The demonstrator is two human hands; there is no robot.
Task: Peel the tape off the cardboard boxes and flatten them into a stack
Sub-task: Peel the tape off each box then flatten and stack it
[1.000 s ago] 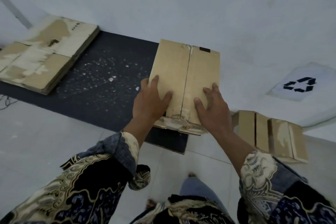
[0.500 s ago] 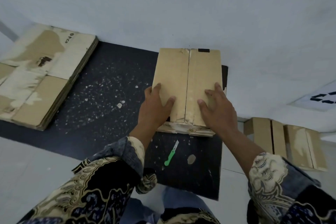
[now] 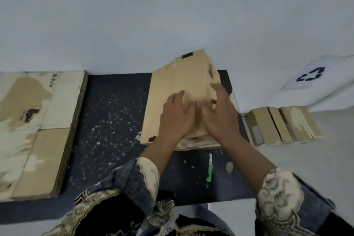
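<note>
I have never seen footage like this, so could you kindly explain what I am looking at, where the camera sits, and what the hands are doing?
There is no machine here. A person wears one wide-angle camera on the head, looking forward and down, so you see their own arms in patterned sleeves. Both hands lie close together on a closed cardboard box that sits on a dark mat. The left hand and right hand have their fingers spread on its top; the picture is blurred there, so whether they pinch any tape is unclear. To the left lies a stack of flattened cardboard. To the right, on the pale floor, wait more boxes. A small green knife lies on the mat between the arms.
</note>
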